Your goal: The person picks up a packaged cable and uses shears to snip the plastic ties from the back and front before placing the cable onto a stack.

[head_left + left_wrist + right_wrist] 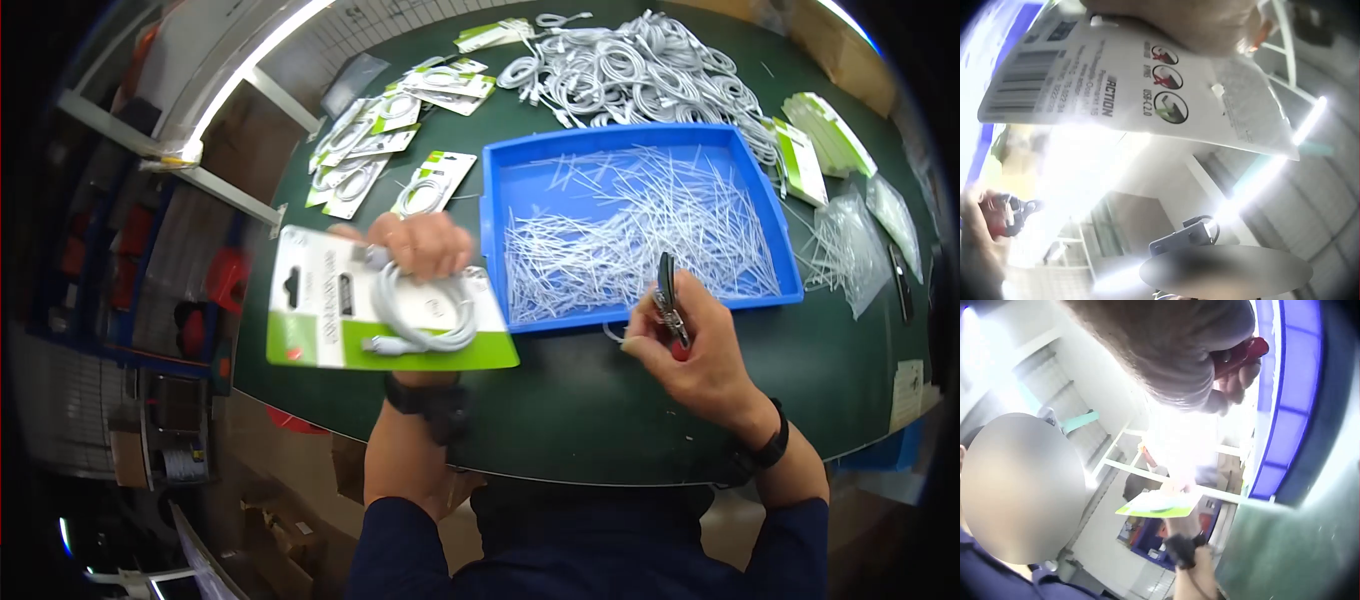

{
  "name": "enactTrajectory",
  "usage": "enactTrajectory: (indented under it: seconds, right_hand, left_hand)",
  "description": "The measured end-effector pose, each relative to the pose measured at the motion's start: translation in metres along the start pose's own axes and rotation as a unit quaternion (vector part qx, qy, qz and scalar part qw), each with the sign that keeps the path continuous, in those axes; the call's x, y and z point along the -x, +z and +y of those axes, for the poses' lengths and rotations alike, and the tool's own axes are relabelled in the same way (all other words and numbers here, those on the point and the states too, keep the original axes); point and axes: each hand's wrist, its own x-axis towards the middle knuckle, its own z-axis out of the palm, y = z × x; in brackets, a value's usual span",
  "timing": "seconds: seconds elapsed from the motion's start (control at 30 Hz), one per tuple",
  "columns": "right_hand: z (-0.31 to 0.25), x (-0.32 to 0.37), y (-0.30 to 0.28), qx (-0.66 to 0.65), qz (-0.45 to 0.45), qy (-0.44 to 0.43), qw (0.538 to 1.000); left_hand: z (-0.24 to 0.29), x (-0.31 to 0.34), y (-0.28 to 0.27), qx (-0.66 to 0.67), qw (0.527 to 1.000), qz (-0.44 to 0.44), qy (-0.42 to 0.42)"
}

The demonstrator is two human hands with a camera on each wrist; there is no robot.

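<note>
My left hand (425, 243) grips the top edge of a white and green cable card (315, 270), held up over the left front of the table. A coiled white USB cable (430, 341) lies on the card's front. The left wrist view shows the printed back of the card (1129, 81), with two small white nubs poking through. In my right hand (710, 360) is a pair of cutting pliers (668, 290) with red handles (1254, 350), jaws pointing up and away. That hand is at the front edge of the blue tray (640, 312), apart from the card.
White plastic cable ties (640, 230) fill the tray. Behind it is a heap of coiled white cables (640, 70). Carded cables (365, 140) lie at the left. Cards (830, 135), a plastic bag (855, 255) and a dark knife (902, 283) lie at the right.
</note>
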Motion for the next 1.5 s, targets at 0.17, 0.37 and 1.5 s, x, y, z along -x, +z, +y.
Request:
enactTrajectory:
  seconds: [0.17,0.37,1.5]
  right_hand:
    - [0.008,-0.012,-0.033,0.236,0.036,-0.02,0.971]
    - [0.017,-0.015,-0.041,0.221,0.041,-0.005,0.974]
    - [0.021,-0.006,-0.063,0.254,0.054,-0.065,0.963]
  left_hand:
    - [0.107,0.066,-0.021,-0.294,0.95,0.022,0.105]
    - [0.211,0.217,-0.052,-0.59,0.743,0.306,0.074]
    - [0.036,-0.046,-0.115,-0.844,0.509,0.149,-0.086]
